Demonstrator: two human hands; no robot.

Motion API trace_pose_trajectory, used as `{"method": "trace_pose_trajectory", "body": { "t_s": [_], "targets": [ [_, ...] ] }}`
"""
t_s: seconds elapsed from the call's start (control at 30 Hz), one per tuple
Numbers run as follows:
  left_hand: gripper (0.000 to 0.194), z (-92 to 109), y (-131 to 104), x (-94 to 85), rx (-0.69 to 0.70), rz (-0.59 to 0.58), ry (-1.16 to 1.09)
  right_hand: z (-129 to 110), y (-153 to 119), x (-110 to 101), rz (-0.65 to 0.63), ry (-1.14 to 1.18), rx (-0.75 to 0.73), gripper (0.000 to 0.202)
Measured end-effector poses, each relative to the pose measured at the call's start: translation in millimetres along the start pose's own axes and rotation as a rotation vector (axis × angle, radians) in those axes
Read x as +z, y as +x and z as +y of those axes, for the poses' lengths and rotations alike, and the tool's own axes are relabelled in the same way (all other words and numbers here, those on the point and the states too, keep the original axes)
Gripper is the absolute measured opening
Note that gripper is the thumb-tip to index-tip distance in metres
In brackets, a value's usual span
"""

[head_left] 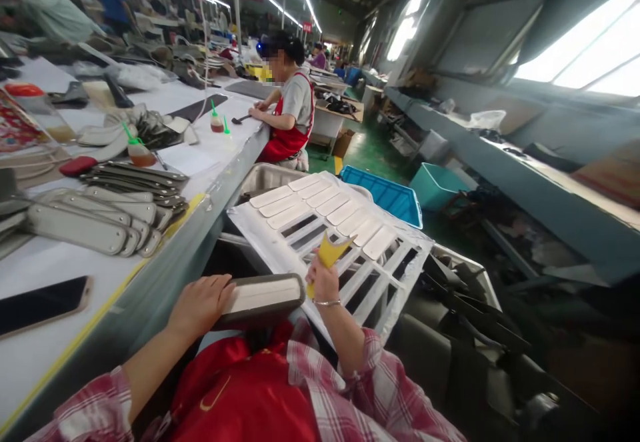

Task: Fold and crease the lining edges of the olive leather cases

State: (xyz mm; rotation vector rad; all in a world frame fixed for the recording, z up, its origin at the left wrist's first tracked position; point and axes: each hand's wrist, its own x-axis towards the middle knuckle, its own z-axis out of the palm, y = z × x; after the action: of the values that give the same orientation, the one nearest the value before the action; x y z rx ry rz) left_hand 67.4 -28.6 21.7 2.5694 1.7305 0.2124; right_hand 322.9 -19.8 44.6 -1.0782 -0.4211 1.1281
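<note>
My left hand [197,302] is closed on the near end of a thick grey-edged pad [265,293] with a pale upper face and a rounded far end. It lies across above my lap. My right hand [325,282] is wrapped around a flat yellow tool [333,250] whose wide, notched end points up; I cannot make out its exact kind. Just beyond this hand, a slatted white rack [375,295] slopes away, bearing several pale oblong pieces [327,203] laid side by side.
Left of me runs a long table [190,155] with stacked grey oblong pieces [75,225], a phone [45,305] and a glue bottle [140,154]. A co-worker [295,105] sits farther along it. Blue [385,195] and teal [437,185] bins stand behind the rack; dark material [465,309] lies right.
</note>
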Motion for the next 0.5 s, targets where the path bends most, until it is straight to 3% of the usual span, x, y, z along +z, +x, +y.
{"method": "trace_pose_trajectory", "body": {
  "t_s": [0.13, 0.33, 0.4, 0.5],
  "targets": [
    [0.043, -1, 1, -2.4, -0.012, -0.008, -0.007, 20, 7, 8, 0.000, -0.101, 0.012, 0.043],
    [0.043, -1, 7, -2.4, -0.022, -0.003, -0.003, 32, 9, 6, -0.050, -0.261, -0.151, 0.041],
    [0.043, -3, 7, -1.4, -0.028, -0.005, -0.016, 30, 10, 5, -0.076, -0.245, -0.106, 0.042],
    [0.043, -5, 8, -0.7, -0.027, -0.008, -0.041, 23, 16, 4, -0.093, -0.117, 0.078, 0.041]
  ]
}}
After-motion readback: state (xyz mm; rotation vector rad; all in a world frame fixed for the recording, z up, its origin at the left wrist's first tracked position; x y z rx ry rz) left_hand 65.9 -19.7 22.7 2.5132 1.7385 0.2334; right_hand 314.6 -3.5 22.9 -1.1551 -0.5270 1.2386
